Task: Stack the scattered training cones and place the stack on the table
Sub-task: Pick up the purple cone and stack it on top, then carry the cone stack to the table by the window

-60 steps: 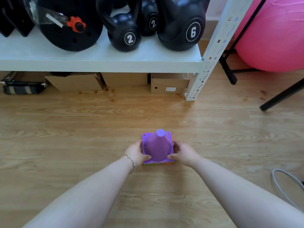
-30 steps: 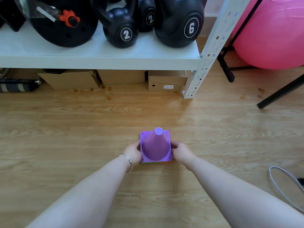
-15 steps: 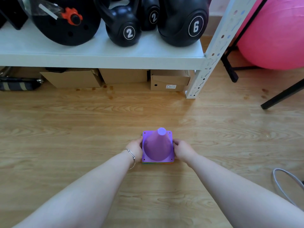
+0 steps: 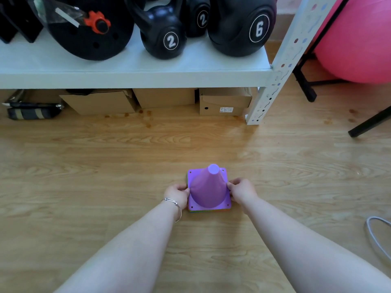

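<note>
Cones, nested into one stack [image 4: 208, 191] with a purple one on top, are gripped at the square base from both sides. The left edge of the base is pinched by the left hand [image 4: 176, 194], fingers curled in against it, and the right edge is pinched by the right hand [image 4: 242, 192] in the same manner. A thin bracelet [image 4: 172, 201] is worn on the left wrist.

The stack is seen upright, low at the wooden floor [image 4: 105, 176]. Whether it rests on the boards or is just clear of them cannot be told from this angle. Slivers of green and orange are shown under the purple base, so several cones are judged to be nested below. The low, two-sided hold is judged to be chosen so that the whole stack is taken by its bottom layers and no cone slips out.

Stacking looks finished. The carry to the worktop is judged to be what is left, and no worktop is in view.

Further out, a white shelf [image 4: 127, 66] is loaded with black kettlebells [image 4: 167, 39]. Cardboard boxes [image 4: 224, 101] are tucked beneath it, and a pink exercise ball [image 4: 359, 39] is seen at the upper right.
</note>
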Action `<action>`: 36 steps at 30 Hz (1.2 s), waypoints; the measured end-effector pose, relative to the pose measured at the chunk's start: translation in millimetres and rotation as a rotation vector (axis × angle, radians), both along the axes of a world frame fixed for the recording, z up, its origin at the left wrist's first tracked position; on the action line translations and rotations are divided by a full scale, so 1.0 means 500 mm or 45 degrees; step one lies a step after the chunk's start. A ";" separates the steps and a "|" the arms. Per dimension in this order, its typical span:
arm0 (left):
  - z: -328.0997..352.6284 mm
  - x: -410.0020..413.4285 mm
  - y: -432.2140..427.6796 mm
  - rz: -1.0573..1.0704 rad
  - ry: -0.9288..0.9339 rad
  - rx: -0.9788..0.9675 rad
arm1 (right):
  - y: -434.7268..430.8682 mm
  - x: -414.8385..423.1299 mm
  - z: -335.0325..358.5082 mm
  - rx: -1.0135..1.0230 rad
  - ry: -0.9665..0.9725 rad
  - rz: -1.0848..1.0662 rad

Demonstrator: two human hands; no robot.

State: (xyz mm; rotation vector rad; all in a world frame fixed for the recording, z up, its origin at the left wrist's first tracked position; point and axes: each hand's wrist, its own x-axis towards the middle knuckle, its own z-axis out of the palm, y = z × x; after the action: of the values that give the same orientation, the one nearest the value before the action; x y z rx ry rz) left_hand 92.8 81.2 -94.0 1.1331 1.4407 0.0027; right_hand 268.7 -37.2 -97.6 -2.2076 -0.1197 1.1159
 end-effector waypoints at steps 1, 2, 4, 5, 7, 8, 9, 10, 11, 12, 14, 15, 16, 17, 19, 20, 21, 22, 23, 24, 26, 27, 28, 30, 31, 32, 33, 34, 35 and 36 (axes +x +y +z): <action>-0.007 0.000 0.001 0.029 0.005 -0.001 | 0.001 -0.003 0.003 0.002 -0.013 -0.003; -0.010 -0.001 -0.001 0.047 0.008 -0.007 | 0.002 -0.005 0.006 0.007 -0.019 -0.004; -0.008 -0.003 -0.001 0.087 -0.017 -0.027 | 0.004 -0.010 0.012 0.020 -0.011 0.003; -0.008 -0.004 0.000 0.102 -0.028 -0.038 | 0.004 -0.013 0.014 0.025 0.003 0.001; -0.001 -0.006 0.004 0.110 -0.048 -0.057 | 0.002 -0.018 0.017 0.032 0.022 -0.019; 0.005 -0.006 0.006 0.104 -0.058 -0.065 | 0.000 -0.021 0.017 0.035 0.030 -0.033; 0.013 -0.005 0.006 0.104 -0.067 -0.067 | -0.002 -0.024 0.020 0.044 0.036 -0.044; 0.018 -0.006 0.008 0.102 -0.064 -0.071 | -0.005 -0.026 0.020 0.048 0.043 -0.054; 0.024 -0.006 0.008 0.103 -0.062 -0.074 | -0.006 -0.029 0.022 0.055 0.046 -0.063; 0.031 -0.008 0.009 0.094 -0.061 -0.074 | -0.009 -0.032 0.025 0.059 0.056 -0.071; 0.044 -0.012 0.010 0.059 -0.062 -0.065 | -0.015 -0.036 0.036 0.077 0.065 -0.090; 0.049 -0.015 0.010 0.037 -0.065 -0.057 | -0.018 -0.040 0.049 0.090 0.070 -0.111; 0.061 -0.017 0.010 0.010 -0.070 -0.049 | -0.023 -0.044 0.066 0.106 0.081 -0.141; 0.071 -0.020 0.010 -0.002 -0.074 -0.041 | -0.026 -0.050 0.088 0.127 0.096 -0.174; 0.115 -0.025 0.005 0.021 -0.096 -0.074 | -0.037 -0.062 0.142 0.164 0.125 -0.241; 0.146 -0.029 0.001 0.049 -0.118 -0.101 | -0.044 -0.069 0.171 0.177 0.133 -0.267; 0.187 -0.031 -0.006 0.075 -0.140 -0.123 | -0.050 -0.076 0.204 0.195 0.136 -0.290; 0.232 -0.035 -0.013 0.097 -0.153 -0.143 | -0.057 -0.083 0.240 0.212 0.145 -0.304; 0.277 -0.038 -0.021 0.117 -0.170 -0.155 | -0.064 -0.091 0.276 0.234 0.169 -0.329; 0.327 -0.040 -0.029 0.133 -0.189 -0.166 | -0.073 -0.098 0.315 0.259 0.203 -0.357; 0.424 -0.046 -0.047 0.167 -0.232 -0.179 | -0.093 -0.109 0.396 0.303 0.263 -0.395; 0.472 -0.050 -0.057 0.177 -0.247 -0.179 | -0.104 -0.114 0.439 0.325 0.281 -0.406; 0.523 -0.054 -0.068 0.181 -0.256 -0.182 | -0.114 -0.117 0.483 0.346 0.298 -0.416; 0.621 -0.063 -0.090 0.202 -0.264 -0.185 | -0.137 -0.122 0.576 0.383 0.332 -0.423; 0.670 -0.066 -0.101 0.212 -0.267 -0.188 | -0.149 -0.123 0.625 0.407 0.351 -0.422; 0.720 -0.069 -0.111 0.216 -0.272 -0.191 | -0.161 -0.123 0.675 0.435 0.366 -0.416; 0.768 -0.071 -0.122 0.219 -0.283 -0.193 | -0.173 -0.123 0.726 0.459 0.373 -0.399; 0.818 -0.074 -0.134 0.227 -0.292 -0.193 | -0.186 -0.124 0.778 0.476 0.378 -0.381; 0.869 -0.076 -0.144 0.239 -0.302 -0.191 | -0.196 -0.124 0.829 0.490 0.379 -0.371; 0.919 -0.079 -0.155 0.254 -0.310 -0.188 | -0.207 -0.125 0.879 0.503 0.380 -0.371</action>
State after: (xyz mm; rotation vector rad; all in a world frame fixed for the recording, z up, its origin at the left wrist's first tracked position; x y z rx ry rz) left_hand 53.4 3.9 365.7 0.8344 1.3073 0.1668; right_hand 206.0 -140.9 341.9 -1.6326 0.1005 1.1301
